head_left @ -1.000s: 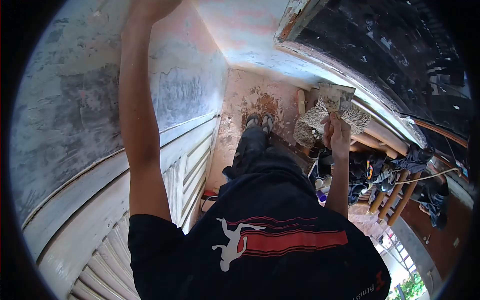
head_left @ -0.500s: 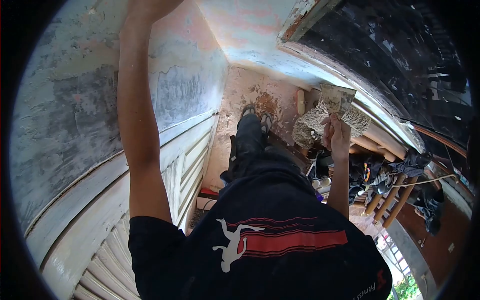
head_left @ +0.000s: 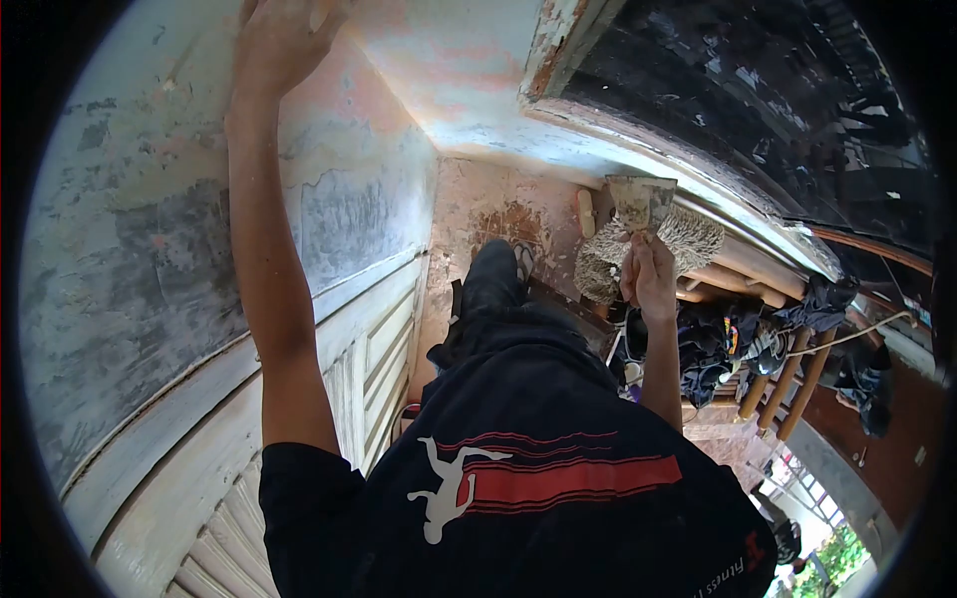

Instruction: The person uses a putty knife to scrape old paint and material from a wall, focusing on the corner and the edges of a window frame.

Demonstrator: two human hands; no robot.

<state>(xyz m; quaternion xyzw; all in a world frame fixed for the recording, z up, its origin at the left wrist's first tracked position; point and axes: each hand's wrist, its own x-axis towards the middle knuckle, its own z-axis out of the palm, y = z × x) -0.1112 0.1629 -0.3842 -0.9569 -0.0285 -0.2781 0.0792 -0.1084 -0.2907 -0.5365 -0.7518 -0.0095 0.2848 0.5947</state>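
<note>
In the head view, more of the left hand showed than half a second earlier, and one sandalled foot was visible instead of two. The scraper stayed in the right hand, which suggested that the person was stepping with the tool carried, not pressed to any surface.

The right hand was closed round the scraper's handle, just below its blade. The left hand was raised, well left of the scraper; its fingertips were cut off, so I could not tell whether it held anything or touched the wall.

Counted: two hands, one scraper, one shaggy mat just behind the scraper, and three wooden rails below and right of the scraper.
</note>
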